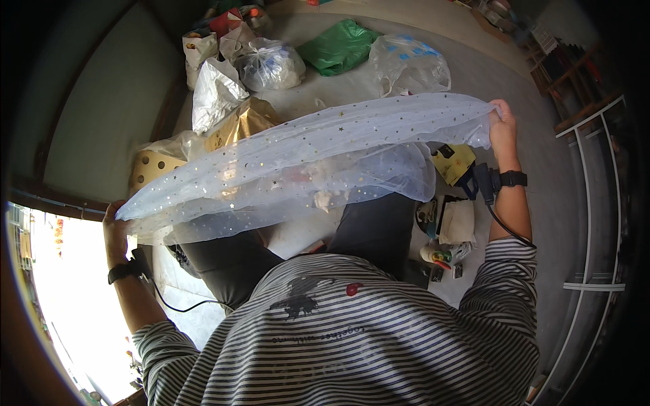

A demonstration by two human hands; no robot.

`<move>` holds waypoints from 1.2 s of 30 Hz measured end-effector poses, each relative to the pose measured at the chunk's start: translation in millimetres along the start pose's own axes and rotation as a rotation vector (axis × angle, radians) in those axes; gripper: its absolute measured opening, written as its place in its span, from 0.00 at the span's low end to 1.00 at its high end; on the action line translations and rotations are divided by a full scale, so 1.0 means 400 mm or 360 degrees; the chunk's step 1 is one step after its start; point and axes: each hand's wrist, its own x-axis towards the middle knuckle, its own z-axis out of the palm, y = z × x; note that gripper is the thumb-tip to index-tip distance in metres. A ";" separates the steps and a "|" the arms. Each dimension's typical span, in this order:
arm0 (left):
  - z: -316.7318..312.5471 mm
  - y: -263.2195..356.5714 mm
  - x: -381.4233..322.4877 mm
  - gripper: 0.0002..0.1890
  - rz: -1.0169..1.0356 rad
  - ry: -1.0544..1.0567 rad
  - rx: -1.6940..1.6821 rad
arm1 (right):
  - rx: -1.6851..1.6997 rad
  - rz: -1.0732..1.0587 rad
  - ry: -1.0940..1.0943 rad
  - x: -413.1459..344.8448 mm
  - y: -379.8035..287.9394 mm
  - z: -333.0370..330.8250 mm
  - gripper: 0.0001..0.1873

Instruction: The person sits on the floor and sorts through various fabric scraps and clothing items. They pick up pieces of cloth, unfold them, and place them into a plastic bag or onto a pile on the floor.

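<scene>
A length of sheer white tulle (304,152), dotted with small gold stars and moons, is stretched wide above my lap. My left hand (116,231) pinches one end at the far left. At the upper right, my right hand (502,127) grips the other end in its fingers. Between them the fabric sags in loose folds, and its lower edge hangs over my knees in dark trousers (376,228). Objects on the floor behind the cloth show through only faintly. Each wrist wears a black strap with a cabled device.
Beyond the cloth stand a silver bag (217,96), a tied clear plastic bag (271,66), a green plastic bag (337,45) and a white translucent bag (409,63). A yellow bag (453,163) and a cream pouch (457,222) lie right. White metal rails (584,203) edge the right side.
</scene>
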 end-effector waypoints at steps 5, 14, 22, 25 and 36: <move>0.032 -0.002 -0.047 0.18 -0.0174 0.0020 0.0073 | -0.1151 -0.0049 -0.0710 -0.114 0.035 0.081 0.23; 0.088 0.040 -0.085 0.20 -0.0021 0.0017 -0.0169 | -0.0666 -0.1178 -0.0906 -0.306 -0.270 0.323 0.54; 0.159 0.172 -0.158 0.49 0.0108 -0.0413 0.0839 | -0.0422 -0.0976 -0.1119 -0.274 -0.248 0.433 0.15; 0.352 0.242 -0.173 0.53 0.0772 -0.0594 0.1072 | -0.0232 -0.0921 -0.1124 -0.246 -0.312 0.411 0.16; 0.749 0.288 -0.097 0.16 -0.0110 -0.0940 -0.1011 | 0.1390 -0.0264 -0.1044 -0.212 -0.473 0.389 0.15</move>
